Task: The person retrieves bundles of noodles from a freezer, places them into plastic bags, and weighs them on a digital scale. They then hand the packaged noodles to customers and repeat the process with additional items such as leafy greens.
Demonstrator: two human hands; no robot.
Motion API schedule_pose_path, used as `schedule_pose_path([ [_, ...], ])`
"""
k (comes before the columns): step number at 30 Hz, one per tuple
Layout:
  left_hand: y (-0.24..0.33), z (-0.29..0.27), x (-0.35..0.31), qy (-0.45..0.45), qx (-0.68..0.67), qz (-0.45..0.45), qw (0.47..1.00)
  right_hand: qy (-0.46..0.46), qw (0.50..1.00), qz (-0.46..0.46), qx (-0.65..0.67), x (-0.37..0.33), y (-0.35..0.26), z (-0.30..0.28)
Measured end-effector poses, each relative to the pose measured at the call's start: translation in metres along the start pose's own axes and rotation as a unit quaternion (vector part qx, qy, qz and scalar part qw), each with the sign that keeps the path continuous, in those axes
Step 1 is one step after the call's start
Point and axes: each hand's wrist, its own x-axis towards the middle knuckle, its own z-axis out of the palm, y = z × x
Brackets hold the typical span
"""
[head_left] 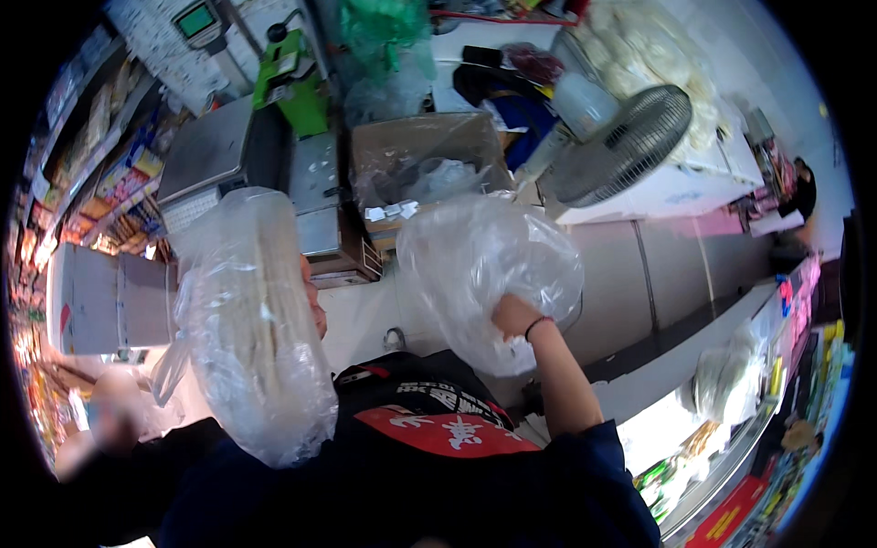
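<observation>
A long, bulky clear plastic bag (251, 338) of pale, strand-like contents leans upright against my left side. My left hand (312, 297) is mostly hidden behind it; only the fingers show, wrapped round its right edge. In front of my right side a large, thin clear plastic bag (489, 265) hangs puffed out, with nothing visible inside. My right hand (516, 316), a dark band at its wrist, is closed on this thin bag near its lower right part.
Ahead stands an open cardboard box (425, 142) lined with plastic. Left of it are a metal-topped scale (206, 151) and a green device (297, 87). A fan (630, 146) stands by a white freezer (658, 187). A lit display counter (713, 411) runs along the right. A blurred person (117, 411) is at left.
</observation>
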Motion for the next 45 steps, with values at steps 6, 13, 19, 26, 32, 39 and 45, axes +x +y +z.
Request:
schedule_pose_path([
  [6, 0.054, 0.021, -0.065, 0.058, 0.063, 0.079, 0.993, 0.064, 0.848, 0.350, 0.392, 0.070, 0.037, -0.148],
  [13, 0.058, 0.055, -0.121, 0.138, 0.108, 0.236, 0.956, -0.127, 0.949, 0.273, 0.096, 0.183, 0.145, -0.182],
  [19, 0.047, 0.044, -0.138, 0.092, 0.122, 0.361, 0.920, -0.024, 0.886, 0.460, 0.055, 0.265, 0.194, -0.216],
  [26, 0.026, 0.036, -0.117, 0.111, 0.178, 0.479, 0.852, -0.036, 0.944, 0.324, -0.058, 0.329, 0.143, -0.206],
  [32, 0.036, 0.014, -0.102, 0.323, 0.262, 0.622, 0.663, -0.226, 0.509, -0.256, 0.790, 0.249, -0.076, -0.302],
  [39, 0.036, 0.070, -0.043, 0.615, 0.445, 0.387, 0.523, -0.193, 0.491, -0.137, 0.838, 0.257, -0.072, -0.301],
  [45, 0.028, 0.079, -0.012, 0.682, 0.447, 0.335, 0.472, -0.069, 0.655, -0.167, 0.734, 0.226, -0.083, -0.302],
])
